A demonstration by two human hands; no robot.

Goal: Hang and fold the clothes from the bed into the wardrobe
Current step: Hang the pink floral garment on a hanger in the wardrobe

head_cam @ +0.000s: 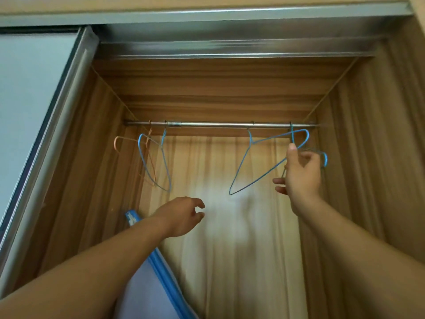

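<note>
I look up into an open wooden wardrobe [358, 116] with a metal rail [218, 124] across it. My right hand [301, 173] is raised at the rail's right end and pinches a blue wire hanger [324, 157] that hangs there. A second blue hanger [259, 166] hangs tilted just left of that hand. At the rail's left end hang another blue hanger [143, 162] and an orange hanger [119, 143]. My left hand [184, 215] reaches forward lower down, fingers loosely curled, holding nothing. No clothes are in view.
A pale curtain-like fabric [230, 226] lines the wardrobe's back. A sliding door [34, 100] with a metal frame covers the left side. A light bag with blue trim [158, 268] leans at the lower left, under my left arm.
</note>
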